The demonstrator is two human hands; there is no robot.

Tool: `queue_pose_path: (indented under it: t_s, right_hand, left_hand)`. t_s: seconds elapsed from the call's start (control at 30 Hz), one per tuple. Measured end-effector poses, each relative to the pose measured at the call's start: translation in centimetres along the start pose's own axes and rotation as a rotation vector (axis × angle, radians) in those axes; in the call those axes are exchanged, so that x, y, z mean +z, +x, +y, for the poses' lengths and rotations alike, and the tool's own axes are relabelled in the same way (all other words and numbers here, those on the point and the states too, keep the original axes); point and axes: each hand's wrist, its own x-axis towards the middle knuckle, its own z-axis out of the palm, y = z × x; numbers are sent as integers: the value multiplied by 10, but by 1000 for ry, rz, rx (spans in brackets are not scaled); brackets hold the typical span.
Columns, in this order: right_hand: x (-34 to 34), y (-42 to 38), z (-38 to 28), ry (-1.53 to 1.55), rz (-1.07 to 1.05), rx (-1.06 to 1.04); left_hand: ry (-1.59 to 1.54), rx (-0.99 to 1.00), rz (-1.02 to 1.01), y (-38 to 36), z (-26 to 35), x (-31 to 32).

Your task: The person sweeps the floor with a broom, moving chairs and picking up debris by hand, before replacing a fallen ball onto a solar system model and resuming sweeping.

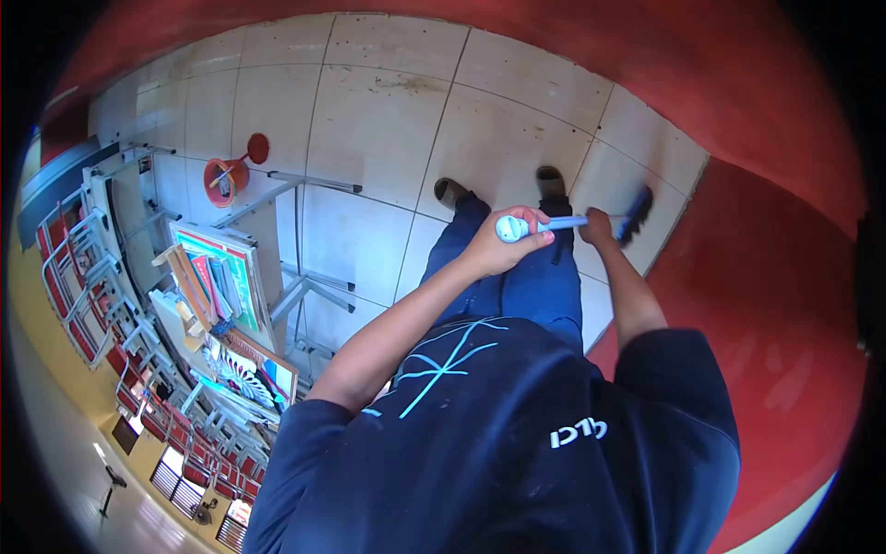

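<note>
My left hand is wrapped round the upper end of a light blue broom handle, with the rounded end cap showing beside the thumb. Farther along the same handle, my right hand is closed on it, its fingers partly hidden. Beyond the right hand, the broom's dark bristle head is over the tiled floor, close to the red wall. It looks slightly blurred.
Red walls border the floor at the top and right. An orange bucket and a round red object are at the left. Nearby are metal-legged tables with books, a framed picture and several stacked red chairs. My sandalled feet are ahead.
</note>
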Motion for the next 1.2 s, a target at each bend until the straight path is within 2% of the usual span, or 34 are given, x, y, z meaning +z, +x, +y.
queue_pose_path:
  t_s: [0.03,0.07,0.1,0.13,0.17,0.2,0.27,0.3,0.4,0.43,0.53,0.63,0.67,0.77,0.8,0.87,0.97,1.0,1.07,1.1,1.13,1.17,1.2]
  right_hand:
    - [15,10,-29,55,47,-14]
    - [-4,10,-94,147,157,-137]
    - [49,48,-115,112,316,-385]
    - [41,52,-182,193,310,-355]
    - [28,65,-254,261,119,-250]
    - [17,70,-309,402,199,-350]
    - [83,136,-380,914,73,-401]
    - [26,123,-419,604,183,-636]
    - [-13,122,-489,630,251,-811]
    - [-28,111,-508,584,241,-777]
    - [-70,64,-507,396,231,-676]
    - [-79,42,-457,220,114,-503]
    - [-75,41,-431,150,69,-428]
    - [-51,44,-340,13,108,-290]
    - [-42,51,-306,-17,53,-202]
    - [-29,66,-247,-84,9,-137]
    - [-14,112,-209,-75,-96,-21]
    - [-7,138,-215,-141,-85,-18]
    - [-3,192,-260,-221,-49,-249]
    - [-1,218,-304,-196,-65,-256]
    - [-33,223,-385,-178,-77,-208]
    - [-12,253,-425,-5,32,-275]
    - [-18,272,-492,-70,37,-372]
  left_hand:
    - [42,7,8,-4,-1,-11]
    - [147,126,62,-20,11,-27]
    - [183,260,87,-40,19,-51]
    - [216,183,208,-65,53,-77]
    - [284,166,291,-88,73,-104]
    - [390,224,331,-107,94,-118]
    - [622,277,332,-123,112,-127]
    - [748,310,335,-130,118,-133]
    - [792,364,467,-161,150,-146]
    - [786,388,512,-177,160,-152]
    - [562,434,506,-218,177,-185]
    - [421,430,396,-217,166,-214]
    - [358,422,337,-201,154,-220]
    - [60,219,198,-135,109,-219]
    - [76,247,131,-108,95,-217]
    - [-35,111,1,-60,70,-214]
    - [-142,25,-56,-10,58,-232]
    - [-151,70,23,4,62,-248]
    - [-169,126,169,18,69,-279]
    - [-91,121,197,12,100,-299]
    - [-14,173,266,3,121,-321]
    - [-96,137,431,-8,147,-350]
    - [-166,95,496,-22,183,-384]
